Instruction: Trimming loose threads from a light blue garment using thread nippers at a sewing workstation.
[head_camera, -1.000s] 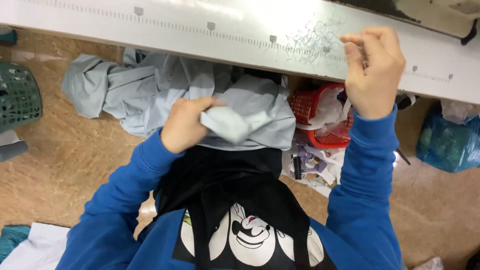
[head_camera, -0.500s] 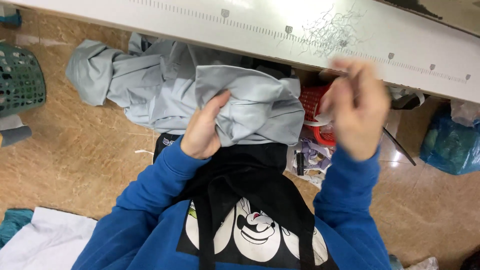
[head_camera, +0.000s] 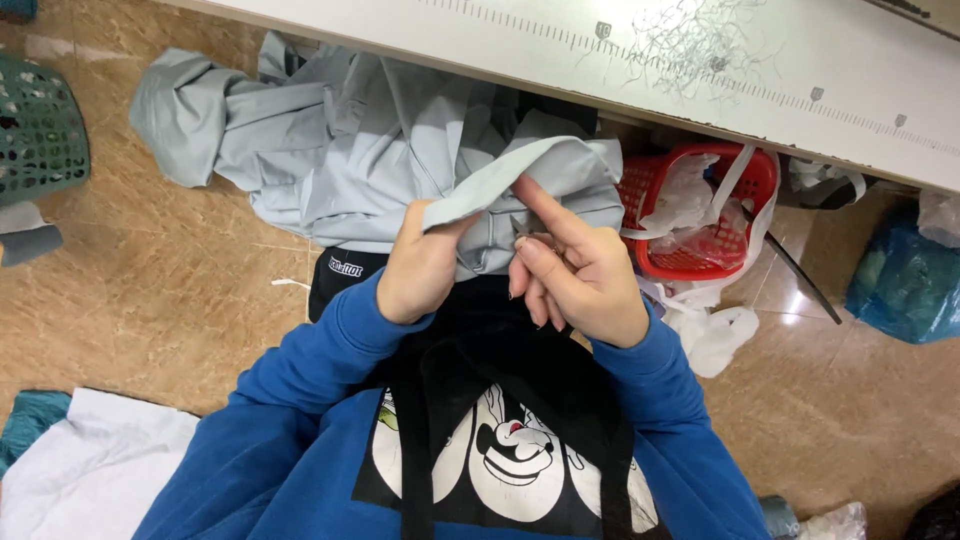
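A light grey garment (head_camera: 330, 150) lies bunched across my lap and spills onto the floor under the table edge. My left hand (head_camera: 420, 265) is closed on a folded band of this grey cloth and holds it up. My right hand (head_camera: 580, 280) is right beside it. Its index finger is stretched along the same band and its other fingers are curled. A small dark tip shows among those fingers; I cannot tell what it is. Both sleeves are blue, above a black apron with a cartoon print.
A long white table (head_camera: 560, 50) with a printed ruler and a tuft of loose threads (head_camera: 700, 35) runs across the top. Under it stand a red basket (head_camera: 705, 215) of scraps, white bags, a blue bag (head_camera: 905, 285), a green basket (head_camera: 40, 130) and white cloth (head_camera: 90, 480).
My right hand came down from the table's edge to the grey cloth at my lap. My left hand shifted from a bunched wad to holding a raised band of the cloth.
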